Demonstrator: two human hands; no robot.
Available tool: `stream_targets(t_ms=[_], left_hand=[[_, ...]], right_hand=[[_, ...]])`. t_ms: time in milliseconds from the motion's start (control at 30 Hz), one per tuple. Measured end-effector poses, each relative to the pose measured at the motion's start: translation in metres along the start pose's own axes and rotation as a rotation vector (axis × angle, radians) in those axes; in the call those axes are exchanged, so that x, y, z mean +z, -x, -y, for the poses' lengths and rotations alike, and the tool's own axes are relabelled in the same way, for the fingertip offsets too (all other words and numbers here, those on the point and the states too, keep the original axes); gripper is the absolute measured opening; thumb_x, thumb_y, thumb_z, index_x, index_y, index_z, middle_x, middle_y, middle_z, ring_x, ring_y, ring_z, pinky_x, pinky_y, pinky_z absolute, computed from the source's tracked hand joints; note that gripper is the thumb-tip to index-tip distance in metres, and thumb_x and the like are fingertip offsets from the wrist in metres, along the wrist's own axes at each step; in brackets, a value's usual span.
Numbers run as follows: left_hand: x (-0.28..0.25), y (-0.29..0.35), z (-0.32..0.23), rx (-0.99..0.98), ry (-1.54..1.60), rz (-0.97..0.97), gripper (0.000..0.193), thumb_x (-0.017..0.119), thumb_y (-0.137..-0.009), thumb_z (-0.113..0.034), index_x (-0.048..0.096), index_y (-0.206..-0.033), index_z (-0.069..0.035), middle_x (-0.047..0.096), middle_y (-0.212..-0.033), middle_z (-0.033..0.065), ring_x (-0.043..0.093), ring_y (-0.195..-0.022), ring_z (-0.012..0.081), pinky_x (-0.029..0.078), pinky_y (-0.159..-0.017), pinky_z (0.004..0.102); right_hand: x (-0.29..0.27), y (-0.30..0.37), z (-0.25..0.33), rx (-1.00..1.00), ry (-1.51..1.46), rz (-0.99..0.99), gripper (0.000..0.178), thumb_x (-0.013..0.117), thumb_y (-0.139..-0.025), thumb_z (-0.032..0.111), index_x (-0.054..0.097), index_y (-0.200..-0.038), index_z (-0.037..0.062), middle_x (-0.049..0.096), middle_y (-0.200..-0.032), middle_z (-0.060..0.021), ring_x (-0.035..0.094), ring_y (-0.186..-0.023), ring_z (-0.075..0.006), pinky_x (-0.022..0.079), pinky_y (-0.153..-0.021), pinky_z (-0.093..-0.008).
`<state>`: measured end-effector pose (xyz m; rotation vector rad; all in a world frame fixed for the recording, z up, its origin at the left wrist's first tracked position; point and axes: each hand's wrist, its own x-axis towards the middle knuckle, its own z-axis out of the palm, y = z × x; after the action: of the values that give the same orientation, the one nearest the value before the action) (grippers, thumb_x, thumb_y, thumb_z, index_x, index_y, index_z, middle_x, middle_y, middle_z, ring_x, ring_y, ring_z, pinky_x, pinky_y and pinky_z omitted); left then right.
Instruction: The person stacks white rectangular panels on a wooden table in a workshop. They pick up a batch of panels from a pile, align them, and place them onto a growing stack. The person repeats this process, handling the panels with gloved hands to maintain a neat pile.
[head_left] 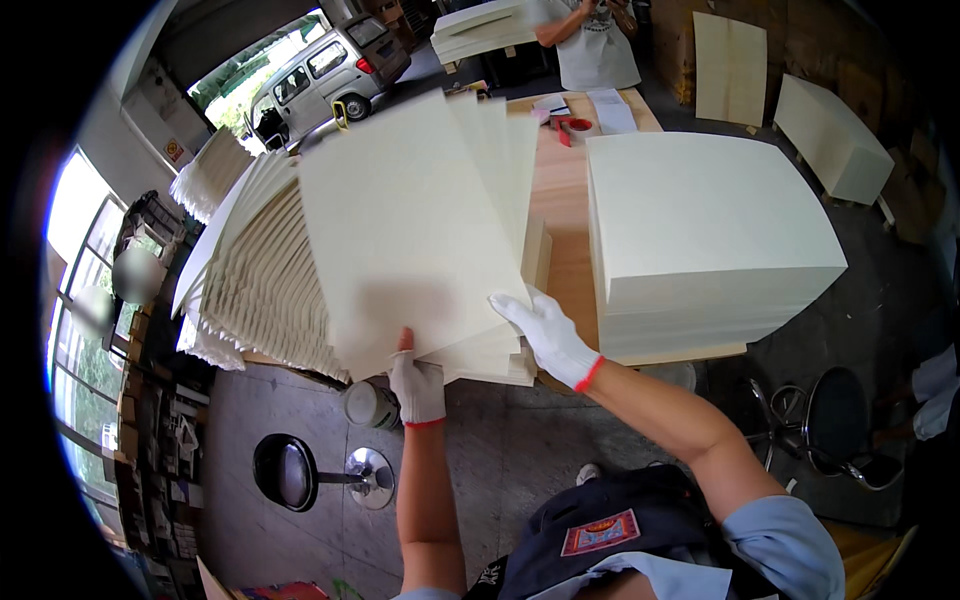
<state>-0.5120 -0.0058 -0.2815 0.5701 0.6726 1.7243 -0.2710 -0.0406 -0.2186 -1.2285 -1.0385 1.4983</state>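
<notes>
A large cream sheet of paper or thin card (405,220) is tilted up before me, over several fanned sheets. At its near edge, my left hand (416,390), in a white glove with the thumb bare, is closed with the thumb on top. My right hand (548,338), gloved in white with a red cuff, grips the right edge near the lower corner. Below them, the edges of more sheets (490,362) show on the table. Left of the held sheet lies a thick stack of wavy-edged sheets (262,275), partly hidden by it.
A tall squared stack of cream sheets (710,205) fills the table's right side. Red tape (578,127) and papers lie on the wooden table (565,195). A bar stool (288,472) and chair (840,420) stand on the floor. Another person (597,50) stands beyond; a van (325,75) is far left.
</notes>
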Motion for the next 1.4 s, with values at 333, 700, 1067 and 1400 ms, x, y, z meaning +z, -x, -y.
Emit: stream_targets(t_ms=[333, 700, 1067, 1400], left_hand=[[-0.072, -0.044, 0.069, -0.205, -0.09, -0.202, 0.047, 0.065, -0.094, 0.012, 0.056, -0.136, -0.009, 0.064, -0.129, 0.009, 0.069, -0.112, 0.026, 0.063, -0.098, 0.0453], [-0.102, -0.055, 0.074, -0.242, -0.019, -0.187, 0.035, 0.066, -0.096, 0.007, 0.06, -0.127, -0.008, 0.066, -0.126, 0.0081, 0.069, -0.111, 0.0257, 0.061, -0.101, 0.042], [-0.039, 0.127, 0.064, -0.284, 0.144, 0.084, 0.029, 0.053, -0.108, -0.018, 0.053, -0.135, -0.008, 0.058, -0.145, 0.0089, 0.055, -0.135, 0.0276, 0.046, -0.112, 0.0456], [0.307, 0.174, 0.08, 0.85, -0.894, 1.324, 0.022, 0.072, -0.086, 0.0, 0.076, -0.105, -0.009, 0.074, -0.115, 0.0154, 0.07, -0.112, 0.0378, 0.056, -0.095, 0.0429]], right_hand=[[0.011, -0.105, -0.153, 0.059, -0.379, -0.194, 0.055, 0.075, -0.095, 0.042, 0.066, -0.127, -0.0012, 0.064, -0.092, -0.0012, 0.053, -0.081, -0.0118, 0.046, -0.075, -0.0305], [0.02, -0.089, -0.127, 0.313, -0.511, -0.299, 0.058, 0.077, -0.091, 0.052, 0.06, -0.127, 0.0098, 0.058, -0.099, -0.0027, 0.058, -0.089, -0.0171, 0.047, -0.069, -0.0382], [-0.165, 0.157, -0.142, 0.175, -0.131, 0.007, 0.052, 0.063, -0.099, 0.054, 0.065, -0.12, 0.0062, 0.069, -0.108, -0.0098, 0.066, -0.098, -0.0246, 0.053, -0.084, -0.038], [-0.348, 0.264, 0.022, -0.405, 0.385, -1.145, 0.062, 0.055, -0.097, 0.067, 0.066, -0.11, 0.0073, 0.072, -0.105, -0.0148, 0.068, -0.098, -0.0338, 0.052, -0.088, -0.0419]])
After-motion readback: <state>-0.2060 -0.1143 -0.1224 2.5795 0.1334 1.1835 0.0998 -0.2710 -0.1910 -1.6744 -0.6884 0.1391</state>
